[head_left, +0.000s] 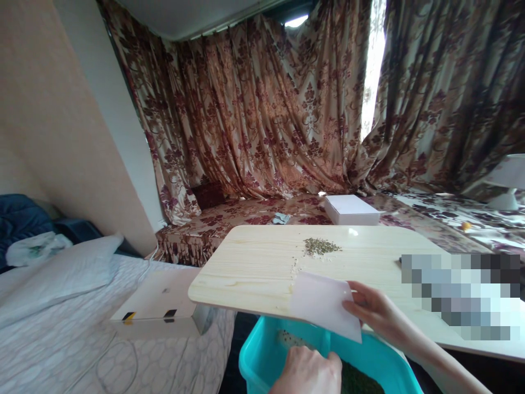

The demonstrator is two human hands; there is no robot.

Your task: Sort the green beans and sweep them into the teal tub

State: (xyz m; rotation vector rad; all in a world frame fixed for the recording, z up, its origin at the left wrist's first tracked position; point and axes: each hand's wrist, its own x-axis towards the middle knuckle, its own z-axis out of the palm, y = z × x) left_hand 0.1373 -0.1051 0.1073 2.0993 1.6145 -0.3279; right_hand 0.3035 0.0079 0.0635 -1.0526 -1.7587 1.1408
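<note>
My right hand [371, 309] pinches a white sheet of paper [320, 301] between thumb and fingers. The sheet overlaps the front edge of a light wooden tabletop [246, 262] and hangs partly over a turquoise bin [256, 350]. Low over the bin is my left hand [307, 369], back up and fingers curled; what it grips, if anything, is hidden. On the tabletop lies a small heap of greenish grains [320, 246], with pale grains [294, 265] scattered toward the sheet. Inside the bin, pale grains [289, 339] lie left of a divider and dark green material [361, 380] right of it.
A blurred-out object [459, 295] covers the tabletop's right side. Behind the table sits a white box [351, 209] on a patterned ledge. At left, a flat white box [164, 301] rests on the bed [49, 339]. Patterned curtains [262, 109] hang at the back.
</note>
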